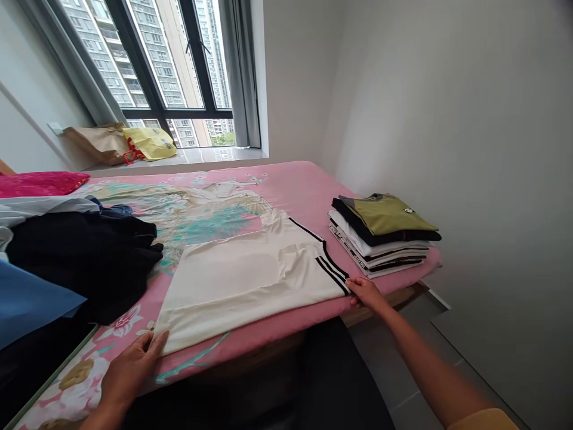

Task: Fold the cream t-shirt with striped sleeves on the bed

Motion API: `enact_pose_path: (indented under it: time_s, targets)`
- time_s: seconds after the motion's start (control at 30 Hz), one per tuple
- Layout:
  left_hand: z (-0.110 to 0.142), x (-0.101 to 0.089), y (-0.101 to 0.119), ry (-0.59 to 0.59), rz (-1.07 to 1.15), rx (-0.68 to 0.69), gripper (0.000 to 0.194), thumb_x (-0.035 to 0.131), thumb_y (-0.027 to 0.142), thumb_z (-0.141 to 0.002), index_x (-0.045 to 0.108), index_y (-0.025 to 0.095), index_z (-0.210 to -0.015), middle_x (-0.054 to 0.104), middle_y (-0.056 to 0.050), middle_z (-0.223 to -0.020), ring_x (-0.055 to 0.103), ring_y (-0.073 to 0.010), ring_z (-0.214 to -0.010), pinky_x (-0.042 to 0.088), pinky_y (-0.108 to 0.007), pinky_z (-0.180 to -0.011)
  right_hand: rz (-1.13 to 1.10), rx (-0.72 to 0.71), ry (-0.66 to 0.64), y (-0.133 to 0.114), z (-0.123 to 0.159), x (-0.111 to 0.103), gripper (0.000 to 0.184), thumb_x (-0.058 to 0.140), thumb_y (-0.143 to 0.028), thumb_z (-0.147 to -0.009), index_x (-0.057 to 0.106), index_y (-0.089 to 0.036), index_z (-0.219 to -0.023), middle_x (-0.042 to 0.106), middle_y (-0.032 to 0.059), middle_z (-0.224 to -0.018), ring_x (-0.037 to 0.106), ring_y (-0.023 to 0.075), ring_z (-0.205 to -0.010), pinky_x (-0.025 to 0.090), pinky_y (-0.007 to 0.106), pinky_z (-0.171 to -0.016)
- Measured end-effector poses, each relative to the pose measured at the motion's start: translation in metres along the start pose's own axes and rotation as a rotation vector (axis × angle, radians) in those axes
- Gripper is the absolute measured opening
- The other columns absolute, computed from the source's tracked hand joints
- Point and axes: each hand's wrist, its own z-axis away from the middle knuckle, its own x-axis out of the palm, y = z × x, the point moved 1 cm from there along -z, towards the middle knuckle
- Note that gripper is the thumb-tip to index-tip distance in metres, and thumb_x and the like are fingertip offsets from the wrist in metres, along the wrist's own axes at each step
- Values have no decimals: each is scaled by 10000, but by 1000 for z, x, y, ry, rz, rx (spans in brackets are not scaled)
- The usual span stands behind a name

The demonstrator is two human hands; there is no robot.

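1. Pale walls point(403, 89) and a curtained window point(156, 54) at the back of the head view; on the sill point(201, 156), a brown paper bag point(96, 143) and a yellow bag point(152, 143), well away from the hands. Nearer, a bed point(295, 179) under a pink floral sheet point(215, 224).
2. Close to the bed's front edge, a white shirt point(233, 269) with black-striped trim, laid out flat, hem end to the left, striped end to the right, wrinkled toward the stripes. Hard to tell whether already folded once.
3. Left hand point(136, 361) at the near hem corner, thumb and fingers almost together, apparently with cloth nipped between. Right hand point(363, 291) at the near striped corner, fingertips pinched tightly on the trim.
4. Done, judging by the layout: a neat stack of folded clothes point(389, 224) at the right, olive top point(387, 214) uppermost. In progress: the white shirt, far longer than the stack. Apparently left: a heap of loose clothes point(80, 257) at the left, pieces impossible to count.
5. Front edge just beside the shirt's near side, with floor point(416, 352) below at the right. Between striped end and stack, only a strip of sheet. Tighter on the heap side; most room toward the window.
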Motion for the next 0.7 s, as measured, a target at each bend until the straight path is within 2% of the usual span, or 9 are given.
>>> enact_pose_path:
  time_s: [0.07,0.13,0.2,0.27,0.33,0.43,0.53,0.6,0.7]
  targets:
    - [1,-1,-1,36,15,-8,476,328,677,-780,583,316,-956,691,57,-839,646,-224,-777,490,-345,-688,24,-22,88,1,3,-5,328,545,-410,-739,578,-166,-956,637,11,-741,550,112,-442,437,237,-424]
    - [6,-5,3,154,34,33,429,327,630,-803,542,327,-1019,670,48,-796,632,-229,-775,505,-379,-697,88,-134,216,-3,9,-9,313,523,-396,-754,586,-168,-959,653,35,-827,588,129,-560,483,263,-548]
    - [13,-10,17,344,74,154,363,333,557,-832,489,350,-1086,646,40,-844,607,-225,-837,507,-407,-771,183,-325,350,-14,21,-7,297,479,-397,-789,603,-178,-946,656,56,-923,613,167,-749,493,303,-711]
    - [22,-12,44,507,147,338,293,356,468,-851,487,365,-1092,626,41,-945,588,-203,-909,481,-403,-881,253,-518,390,-31,35,6,308,406,-377,-840,611,-186,-967,648,67,-994,596,191,-901,466,332,-828]
    - [29,-9,80,509,224,571,266,361,367,-865,537,341,-1061,622,33,-1027,586,-178,-977,452,-366,-947,290,-659,304,-48,46,29,343,330,-337,-885,601,-188,-1033,632,74,-1070,572,182,-998,438,327,-902]
    - [33,8,127,291,167,837,365,311,272,-885,583,264,-1128,601,-14,-1203,496,-173,-1189,375,-349,-1031,482,-800,83,-59,50,67,427,272,-337,-918,535,-160,-1205,550,90,-1257,459,173,-1200,320,346,-1050]
    - [27,30,129,125,-54,731,472,297,359,-890,471,230,-1310,424,-34,-1413,314,-216,-1339,214,-464,-1107,790,-732,-99,-45,39,82,574,274,-453,-916,370,-121,-1374,352,96,-1442,246,203,-1356,137,419,-1132]
    - [20,41,105,53,-195,547,583,303,453,-867,358,198,-1389,297,-55,-1480,234,-248,-1372,114,-531,-1111,937,-617,-114,-28,28,76,683,282,-539,-892,271,-108,-1422,223,94,-1496,150,224,-1386,71,455,-1135]
    - [9,45,59,12,-356,361,689,300,496,-838,257,139,-1426,185,-61,-1514,139,-240,-1398,-4,-523,-1117,1027,-496,-55,-12,18,59,734,264,-574,-881,193,-109,-1444,137,81,-1515,101,230,-1395,35,481,-1129]
